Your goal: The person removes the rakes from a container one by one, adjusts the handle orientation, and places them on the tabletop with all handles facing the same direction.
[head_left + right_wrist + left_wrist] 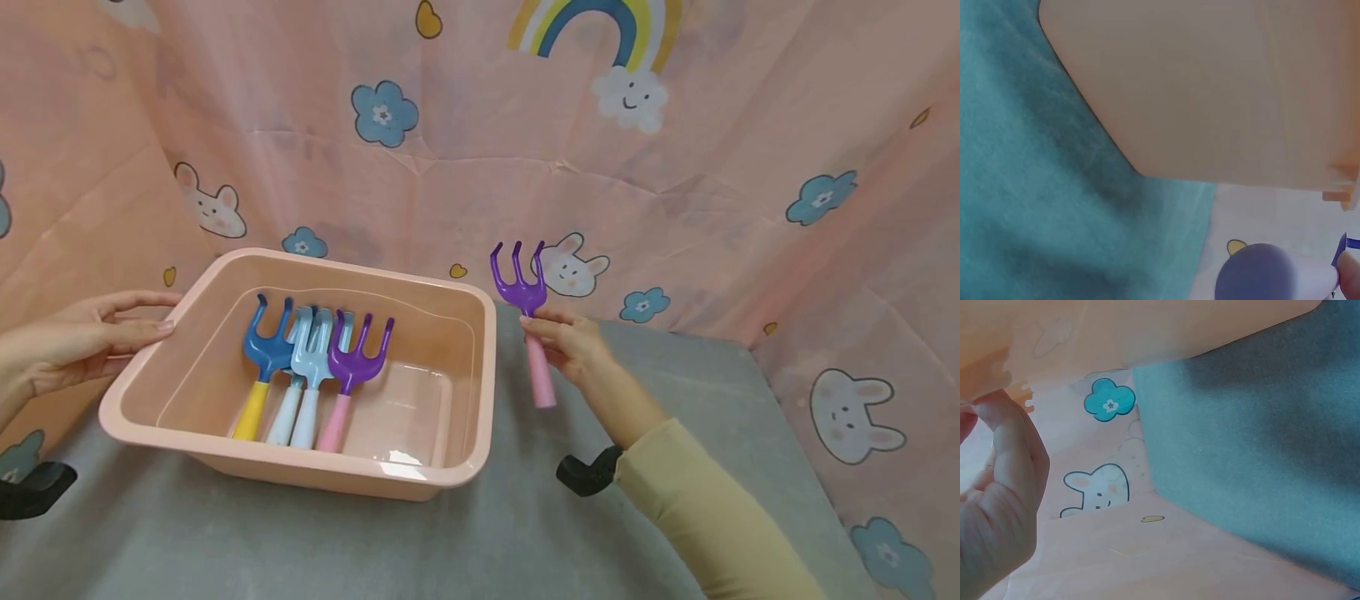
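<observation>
My left hand [93,337] pinches the left rim of a peach plastic basin [480,392], which stands tilted toward me. Inside the basin lie several small garden hand rakes side by side: a blue one with a yellow handle [251,411], pale blue ones with whitish handles [305,417], and a purple one with a pink handle [335,423]. Off the basin's right side, my right hand [573,342] holds another purple hand rake [521,292] upright by the top of its pink handle, tines up. The right wrist view shows that handle's end [1257,275] close up, beside the basin's outer wall [1179,94].
A grey cloth surface [705,417] lies under the basin. Pink printed curtain [480,200] with rabbits, flowers and a rainbow hangs behind and along both sides. Black wrist camera mounts [588,473] show beside each forearm.
</observation>
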Demonstrator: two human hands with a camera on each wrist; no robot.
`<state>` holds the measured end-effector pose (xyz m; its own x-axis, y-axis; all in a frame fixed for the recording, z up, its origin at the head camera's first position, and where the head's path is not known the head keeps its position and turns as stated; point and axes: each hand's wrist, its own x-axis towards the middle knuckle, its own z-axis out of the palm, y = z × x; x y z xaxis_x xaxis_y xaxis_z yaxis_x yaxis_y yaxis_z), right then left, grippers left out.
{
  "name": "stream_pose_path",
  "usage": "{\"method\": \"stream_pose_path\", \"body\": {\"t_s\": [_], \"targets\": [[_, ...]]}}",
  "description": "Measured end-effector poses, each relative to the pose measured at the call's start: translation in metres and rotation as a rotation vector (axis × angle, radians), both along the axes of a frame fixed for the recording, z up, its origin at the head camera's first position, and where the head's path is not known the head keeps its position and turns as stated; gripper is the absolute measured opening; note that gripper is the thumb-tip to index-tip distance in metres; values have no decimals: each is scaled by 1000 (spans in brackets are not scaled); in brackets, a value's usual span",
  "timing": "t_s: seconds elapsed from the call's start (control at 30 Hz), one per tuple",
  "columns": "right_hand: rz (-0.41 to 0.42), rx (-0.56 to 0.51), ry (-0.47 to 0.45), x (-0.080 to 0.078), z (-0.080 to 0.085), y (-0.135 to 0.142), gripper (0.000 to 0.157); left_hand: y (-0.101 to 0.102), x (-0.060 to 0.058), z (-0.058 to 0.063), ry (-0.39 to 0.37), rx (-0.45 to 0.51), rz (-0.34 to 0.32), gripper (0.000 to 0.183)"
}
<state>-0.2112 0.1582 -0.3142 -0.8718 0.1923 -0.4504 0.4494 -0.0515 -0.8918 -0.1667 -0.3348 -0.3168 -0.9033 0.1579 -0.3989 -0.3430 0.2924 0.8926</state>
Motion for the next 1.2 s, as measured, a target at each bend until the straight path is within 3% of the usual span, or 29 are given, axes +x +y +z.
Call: {"method": "stream_pose_path", "body": {"t_s": [0.47, 0.73, 1.2], "targets": [[-46, -40, -57, 1, -26, 4, 24, 0, -1, 1, -9, 8, 4, 31], [-80, -6, -118, 0, -48, 5, 36, 1, -1, 1, 3, -21, -7, 29], [-117, -33, -121, 3, -75, 7, 25, 0, -1, 1, -20, 32, 12, 34]]}}
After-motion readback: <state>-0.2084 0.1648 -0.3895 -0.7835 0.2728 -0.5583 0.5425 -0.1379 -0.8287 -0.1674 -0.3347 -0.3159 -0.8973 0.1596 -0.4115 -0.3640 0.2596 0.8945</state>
